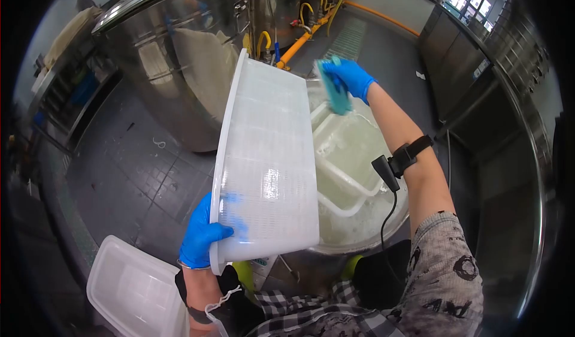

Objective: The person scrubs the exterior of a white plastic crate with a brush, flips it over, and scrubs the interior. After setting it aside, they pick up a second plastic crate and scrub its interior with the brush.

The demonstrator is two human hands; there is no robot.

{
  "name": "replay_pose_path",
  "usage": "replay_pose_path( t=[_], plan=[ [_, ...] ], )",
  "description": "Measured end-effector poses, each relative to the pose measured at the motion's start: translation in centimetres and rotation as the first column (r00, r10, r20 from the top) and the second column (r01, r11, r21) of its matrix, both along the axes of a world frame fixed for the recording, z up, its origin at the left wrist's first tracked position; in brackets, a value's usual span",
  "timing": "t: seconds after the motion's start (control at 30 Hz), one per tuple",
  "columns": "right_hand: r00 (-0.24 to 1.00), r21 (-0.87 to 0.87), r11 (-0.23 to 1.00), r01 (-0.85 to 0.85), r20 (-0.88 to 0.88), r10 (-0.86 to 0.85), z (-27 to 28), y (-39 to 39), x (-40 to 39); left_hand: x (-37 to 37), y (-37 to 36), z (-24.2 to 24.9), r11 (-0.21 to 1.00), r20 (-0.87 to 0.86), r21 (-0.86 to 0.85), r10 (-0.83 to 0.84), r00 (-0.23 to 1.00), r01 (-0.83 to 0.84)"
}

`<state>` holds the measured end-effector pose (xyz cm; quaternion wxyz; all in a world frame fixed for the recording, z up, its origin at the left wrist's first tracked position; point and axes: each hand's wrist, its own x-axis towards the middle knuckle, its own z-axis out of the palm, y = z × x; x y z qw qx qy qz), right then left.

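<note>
So the left hand (pixel 203 232), in a blue glove, has a big white basket (pixel 269 163) by the rim, thumb over the edge and the rest of the fingers behind it. The basket is tipped up on its side over the near left part of a round metal tub (pixel 392 226), wall facing the camera, and its surface is covered in fine little ridges or holes, can't really tell which. There's a wet-looking shine on the lower part. The right hand (pixel 353 78), also gloved in blue, is closed around a teal brush (pixel 337 91), kinda blurry, held up above the far side of the tub and a bit apart from the basket. Inside the tub it's cloudy, sudsy water with white containers (pixel 353 157) sitting in it, one overlapping another. Down at the lower left there's another white tub-like bin (pixel 135 286), open side up. Big shiny steel vat (pixel 179 67) stands on the dark tiled floor (pixel 126 175) beyond the basket, and there's an orange pipe (pixel 294 49) running behind it all.
</note>
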<state>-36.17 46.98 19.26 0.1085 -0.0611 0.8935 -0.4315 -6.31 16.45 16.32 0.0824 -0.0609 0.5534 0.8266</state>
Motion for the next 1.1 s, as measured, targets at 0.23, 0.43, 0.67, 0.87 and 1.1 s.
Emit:
replay_pose_path(
  t=[0.23,0.43,0.67,0.87,1.1],
  plan=[
    [0.922,-0.864,0.493,0.103,0.269,0.279,-1.5,-7.9,4.2,-0.6,-0.2,-0.4,0.998,-0.028,-0.015,-0.066,0.997,0.065],
    [0.907,-0.105,0.969,0.223,-0.341,-0.246,-2.0,-8.8,6.7,-0.7,-0.9,-1.5,0.999,-0.065,0.000,-0.047,0.997,0.047],
    [0.864,-0.043,0.963,-0.266,-0.453,0.218,-3.6,-6.2,6.6,-0.6,-1.4,-1.4,0.997,-0.067,-0.008,-0.082,0.994,0.082],
    [0.486,0.786,0.618,0.000,-0.541,0.687,0.5,-5.3,7.1,-0.6,-1.2,-1.2,0.996,-0.065,0.012,-0.087,0.994,0.088],
    [0.932,0.308,0.920,-0.241,-0.192,0.309,0.3,-7.3,7.5,-0.6,-0.9,-1.0,0.999,-0.051,-0.010,-0.042,0.998,0.042]
  ],
)
